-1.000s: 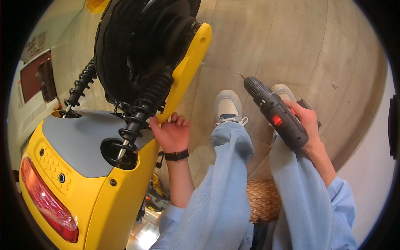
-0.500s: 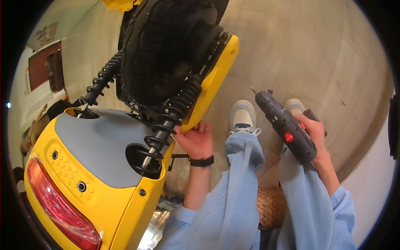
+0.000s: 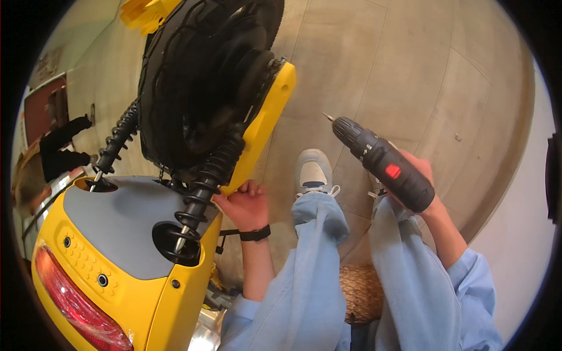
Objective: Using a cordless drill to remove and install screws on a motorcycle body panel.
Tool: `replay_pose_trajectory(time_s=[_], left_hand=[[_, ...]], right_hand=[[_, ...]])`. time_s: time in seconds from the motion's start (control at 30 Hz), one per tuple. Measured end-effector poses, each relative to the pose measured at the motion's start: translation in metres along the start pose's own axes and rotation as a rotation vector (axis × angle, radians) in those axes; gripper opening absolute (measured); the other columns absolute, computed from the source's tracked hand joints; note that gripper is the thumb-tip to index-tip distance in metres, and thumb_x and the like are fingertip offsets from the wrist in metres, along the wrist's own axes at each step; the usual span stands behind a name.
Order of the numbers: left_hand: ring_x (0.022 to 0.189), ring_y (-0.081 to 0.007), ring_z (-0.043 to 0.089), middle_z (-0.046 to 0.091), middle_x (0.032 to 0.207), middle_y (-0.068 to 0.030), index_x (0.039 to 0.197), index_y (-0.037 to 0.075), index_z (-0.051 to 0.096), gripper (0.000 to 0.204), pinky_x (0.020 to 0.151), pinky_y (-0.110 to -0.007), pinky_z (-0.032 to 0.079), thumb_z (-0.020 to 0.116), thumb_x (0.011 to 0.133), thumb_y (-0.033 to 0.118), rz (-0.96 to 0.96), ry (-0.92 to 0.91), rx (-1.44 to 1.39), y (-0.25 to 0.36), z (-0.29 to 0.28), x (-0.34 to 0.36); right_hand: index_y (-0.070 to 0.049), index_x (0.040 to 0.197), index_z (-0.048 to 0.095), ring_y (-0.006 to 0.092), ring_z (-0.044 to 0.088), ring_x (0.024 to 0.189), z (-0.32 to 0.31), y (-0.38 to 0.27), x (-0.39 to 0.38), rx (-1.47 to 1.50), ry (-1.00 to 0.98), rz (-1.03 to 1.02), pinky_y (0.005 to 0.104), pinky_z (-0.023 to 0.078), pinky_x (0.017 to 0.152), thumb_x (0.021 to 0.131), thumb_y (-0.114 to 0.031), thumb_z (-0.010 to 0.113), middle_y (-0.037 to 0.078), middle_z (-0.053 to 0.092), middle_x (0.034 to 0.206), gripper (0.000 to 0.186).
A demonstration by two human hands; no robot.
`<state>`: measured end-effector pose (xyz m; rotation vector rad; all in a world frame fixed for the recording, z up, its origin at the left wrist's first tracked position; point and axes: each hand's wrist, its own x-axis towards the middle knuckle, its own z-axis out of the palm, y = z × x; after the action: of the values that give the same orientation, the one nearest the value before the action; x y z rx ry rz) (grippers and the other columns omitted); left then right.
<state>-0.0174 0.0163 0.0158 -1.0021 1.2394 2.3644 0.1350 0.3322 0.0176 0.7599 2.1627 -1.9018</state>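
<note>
My right hand (image 3: pixel 418 169) is wrapped round the grip of a black cordless drill (image 3: pixel 389 167) with a red button. Its bit points away to the upper left, over the floor and touching nothing. My left hand (image 3: pixel 246 207), with a black band on the wrist, is at the lower edge of a yellow side cover (image 3: pixel 263 126). Its fingers are curled, and whatever they hold is hidden. Close by are a black coil-spring shock absorber (image 3: pixel 205 190) and a large black tyre (image 3: pixel 193 82), part of a yellow scooter body (image 3: pixel 140 298) with a grey panel (image 3: pixel 120 222).
A red tail light (image 3: pixel 76 298) under clear film is at the lower left. A second shock absorber (image 3: pixel 120 137) stands beyond the grey panel. Under me is a woven seat (image 3: pixel 360 292). Another person's dark sleeve (image 3: pixel 61 152) shows at the far left, and a pale wall (image 3: pixel 515 234) is at the right.
The view has shifted, so the scooter sits farther left and lower. The drill has turned more toward the left. Another person's arm has come into sight at the left. My left hand stays by the cover.
</note>
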Motion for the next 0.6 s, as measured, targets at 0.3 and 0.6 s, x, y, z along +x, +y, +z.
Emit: replay_pose_trajectory(time_s=[0.3, 0.6], left_hand=[[0.073, -0.0150, 0.038, 0.040, 0.078, -0.0005, 0.113, 0.003, 0.057, 0.063, 0.068, -0.032, 0.034, 0.065, 0.084, 0.058, -0.227, -0.258, -0.073, -0.011, 0.016, -0.009], [0.070, -0.0041, 0.041, 0.045, 0.081, 0.0049, 0.123, -0.003, 0.056, 0.039, 0.066, -0.020, 0.037, 0.063, 0.088, 0.012, -0.361, -0.753, 0.765, -0.060, 0.091, -0.002]], right_hand=[[-0.002, 0.116, 0.053, 0.0084, 0.040, 0.051, 0.028, -0.029, 0.035, 1.195, -0.345, 0.425, 0.0250, 0.036, 0.054, 0.081, -0.028, 0.060, 0.000, 0.042, 0.059, 0.044], [-0.011, 0.125, 0.046, 0.0079, 0.041, 0.049, 0.041, -0.008, 0.016, 1.486, -0.430, 0.517, 0.0272, 0.036, 0.056, 0.084, -0.033, 0.058, -0.002, 0.041, 0.058, 0.048]])
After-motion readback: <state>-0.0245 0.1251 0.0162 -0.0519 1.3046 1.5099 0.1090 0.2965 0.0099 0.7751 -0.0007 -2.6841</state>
